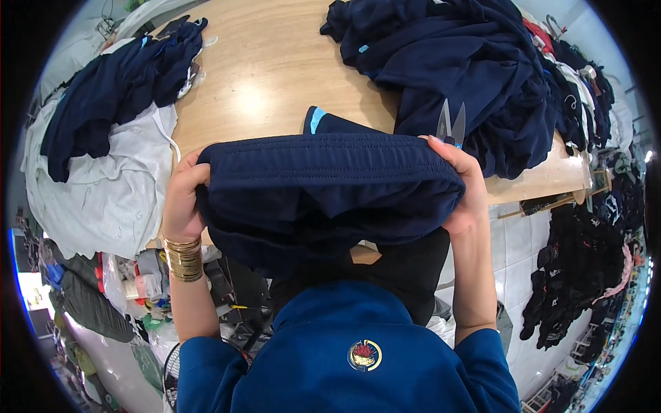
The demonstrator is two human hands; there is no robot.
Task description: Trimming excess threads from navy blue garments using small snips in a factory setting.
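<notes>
A dark navy garment with a stitched elastic waistband (323,160) is stretched wide between my two hands, in front of my body. My left hand (186,196) grips one end of the band, its fingers tucked inside the opening. At the other end, my right hand (463,175) holds the band with the thumb along its top edge. A pair of scissors (451,124), blades pointing away from me and slightly apart, shows just past my right fingers; its handles are mostly hidden, so whether that hand touches them I cannot make out.
Beyond the garment lies a light wooden table (255,76). A big heap of navy fabric (454,62) covers its right side. At the left are navy pieces (113,96) over a pale grey cloth (96,186). Black garments (575,268) lie at the lower right, beside white floor tiles (506,241).
</notes>
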